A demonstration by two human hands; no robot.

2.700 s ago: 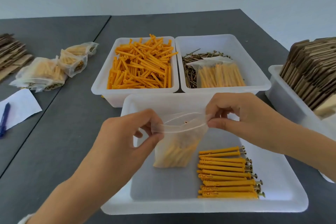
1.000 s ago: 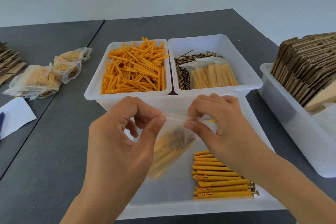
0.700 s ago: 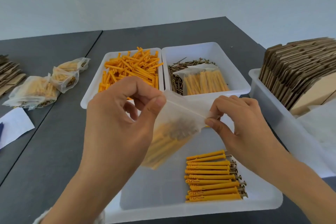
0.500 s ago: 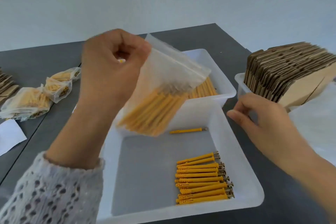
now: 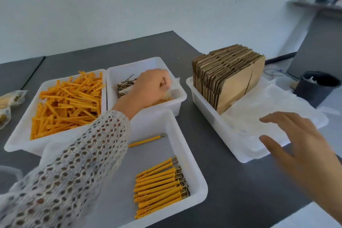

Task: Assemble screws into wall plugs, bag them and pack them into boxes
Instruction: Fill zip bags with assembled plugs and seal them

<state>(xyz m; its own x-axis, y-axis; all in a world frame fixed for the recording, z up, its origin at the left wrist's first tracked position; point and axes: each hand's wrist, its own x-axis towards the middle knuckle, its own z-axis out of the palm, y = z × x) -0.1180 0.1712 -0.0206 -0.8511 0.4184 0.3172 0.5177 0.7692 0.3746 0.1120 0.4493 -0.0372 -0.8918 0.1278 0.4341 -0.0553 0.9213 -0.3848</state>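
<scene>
Left hand (image 5: 149, 87) pinches the limp, slippery bag (image 5: 173, 91) by its top; right hand (image 5: 296, 140) spread over the bags; hold near the seal.

Left hand (image 5: 150, 89) stretched far forward, fingers (image 5: 162, 81) curled tight in a pinch, knitted sleeve (image 5: 74, 163) down the forearm. Right hand (image 5: 299, 146) hovering palm-down, fingers spread and relaxed, thumb apart.

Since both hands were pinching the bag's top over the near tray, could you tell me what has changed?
The right hand let go and moved right, open over the cardboard bin. The left hand carried the bag forward into the screw tray, still gripping it. The row of assembled plugs and the loose plugs stayed put.
</scene>
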